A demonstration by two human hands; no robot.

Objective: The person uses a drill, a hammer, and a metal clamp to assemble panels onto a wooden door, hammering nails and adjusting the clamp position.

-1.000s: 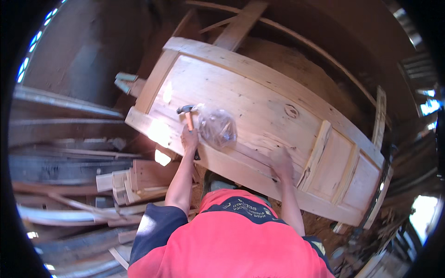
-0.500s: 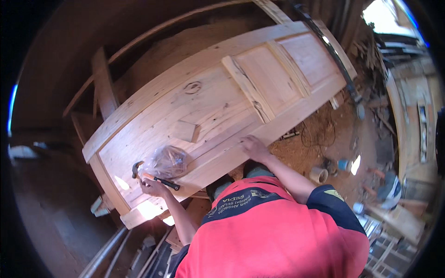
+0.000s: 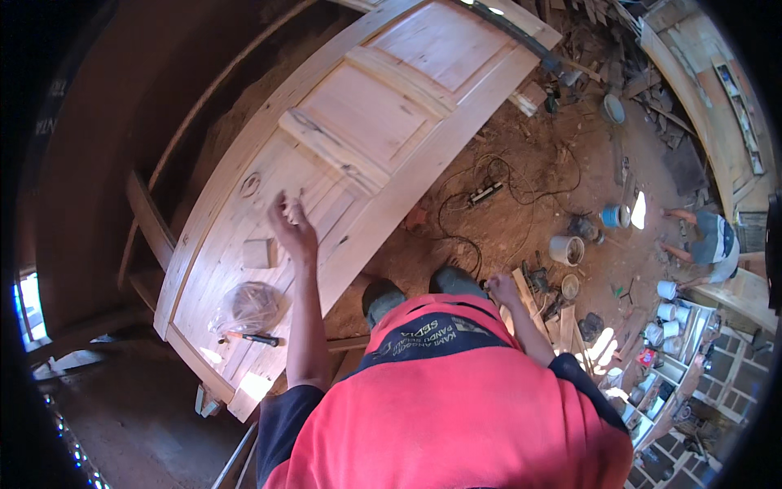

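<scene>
A pale wooden panelled door (image 3: 383, 122) lies flat in front of me, running from lower left to upper right. My left hand (image 3: 293, 230) is raised over its middle, fingers spread, holding nothing. Near the door's lower end a hammer (image 3: 254, 338) with a dark handle lies beside a crumpled clear plastic bag (image 3: 248, 306). A small square wooden block (image 3: 259, 253) rests just left of my left hand. My right hand (image 3: 504, 288) hangs at my side above the dirt floor, away from the door, with nothing in it.
The red dirt floor right of the door carries a black cable and power strip (image 3: 486, 193), a white bucket (image 3: 566, 248), a blue tub (image 3: 611, 216) and wood offcuts (image 3: 562, 314). Another person (image 3: 709, 238) crouches at the far right. Cups stand on shelves (image 3: 664, 326).
My left hand has let go of the hammer, which now lies on the door by the bag, and has risen over the door. My right hand left the door's edge and dropped to my side.
</scene>
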